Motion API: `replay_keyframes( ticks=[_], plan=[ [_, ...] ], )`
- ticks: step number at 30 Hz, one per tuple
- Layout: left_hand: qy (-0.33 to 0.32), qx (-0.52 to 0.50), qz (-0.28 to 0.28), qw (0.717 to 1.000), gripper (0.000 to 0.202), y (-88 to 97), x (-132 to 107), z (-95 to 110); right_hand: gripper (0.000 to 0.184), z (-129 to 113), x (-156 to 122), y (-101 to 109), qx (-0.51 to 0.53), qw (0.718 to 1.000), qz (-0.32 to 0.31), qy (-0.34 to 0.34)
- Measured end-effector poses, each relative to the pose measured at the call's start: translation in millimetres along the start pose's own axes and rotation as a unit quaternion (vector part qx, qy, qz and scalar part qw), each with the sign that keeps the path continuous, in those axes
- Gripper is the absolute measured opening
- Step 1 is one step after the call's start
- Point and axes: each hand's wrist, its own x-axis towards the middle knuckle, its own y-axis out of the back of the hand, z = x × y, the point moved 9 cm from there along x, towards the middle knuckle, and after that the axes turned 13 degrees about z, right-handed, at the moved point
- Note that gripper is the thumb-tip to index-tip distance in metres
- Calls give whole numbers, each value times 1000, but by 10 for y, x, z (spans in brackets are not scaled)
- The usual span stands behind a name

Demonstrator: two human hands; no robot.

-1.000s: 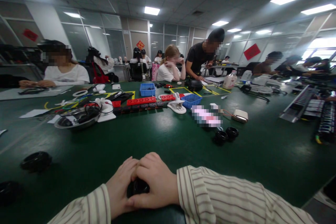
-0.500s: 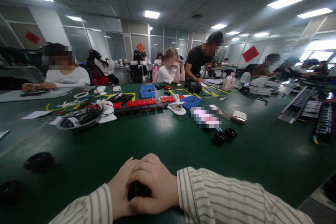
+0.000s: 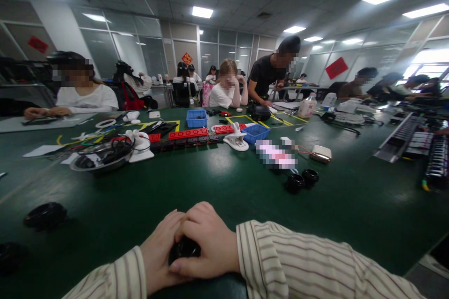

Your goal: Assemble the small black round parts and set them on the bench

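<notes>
Near the table's front edge, both hands are closed around a glossy black ring-shaped part (image 3: pixel 188 247). My right hand (image 3: pixel 209 245) is wrapped over it from the right, its thumb lying along the near side. From the left, my left hand (image 3: pixel 159 247) presses against the part, its fingers partly covered by my right hand. Most of the part is hidden by the hands. Similar black rings lie at the left, one ring (image 3: pixel 45 216) whole in view and another (image 3: pixel 10 257) cut by the frame edge. Two more rings (image 3: pixel 295 182) sit to the right.
Across the green table (image 3: pixel 224 182) lie a metal bowl of cables (image 3: pixel 101 161), a red and black strip (image 3: pixel 189 136), a white clip stand (image 3: pixel 236 139), blue bins (image 3: pixel 257 134) and a power bank (image 3: pixel 321 154). Metal rails (image 3: pixel 393 138) stand at the right. Several people sit or stand around.
The view has shifted slightly. My right fingers have lifted a little, and more of the black part shows between the hands. Both hands stay in the same place.
</notes>
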Motion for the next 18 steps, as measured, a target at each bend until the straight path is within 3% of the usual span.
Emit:
replay_keyframes(
  ticks=[5, 8, 11, 18],
  plan=[
    [3, -22, -24, 999, 52, -12, 58, 56, 31, -54, 4, 4, 31, 999, -16, 15],
    [-7, -28, -22, 999, 56, 2, 80, 93, 18, -129, -10, -8, 55, 997, -33, 38],
    [-25, -4, -8, 1000, 63, 24, 70, 116, 16, -181, -33, -38, 67, 995, -55, 55],
    [-19, 27, 12, 999, 71, 16, 12, 61, 29, -146, 4, 112, 87, 995, 37, 40]
  ],
)
